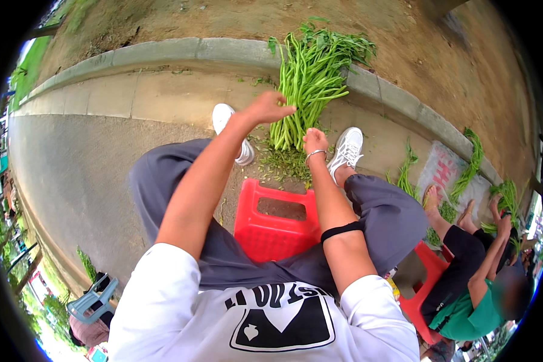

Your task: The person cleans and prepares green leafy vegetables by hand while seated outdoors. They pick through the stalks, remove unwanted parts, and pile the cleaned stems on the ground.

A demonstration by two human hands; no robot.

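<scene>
- Head view, and here's the left hand point(271, 108) at the left edge of the stalks point(311, 78), thumb apart from bent fingers, looking loosely open with nothing plainly gripped.
- Over to the right hand point(315, 142), just beside the near ends, fingers curled in; whether it pinches anything, I can't tell (a bangle point(315, 155) circles that wrist).
- The stalks lie heaped across the kerb point(235, 51), leafy tops beyond, bare ends between the shoes point(349, 148).
- Scraps point(286, 166) litter the ground below, just ahead of the red stool point(274, 232).
- Step in hand, as I judge it: picking over stalks, with plenty in the heap.
- Next move seems to call for a light pinch on one stalk, drawn clear without dragging its neighbours.
</scene>
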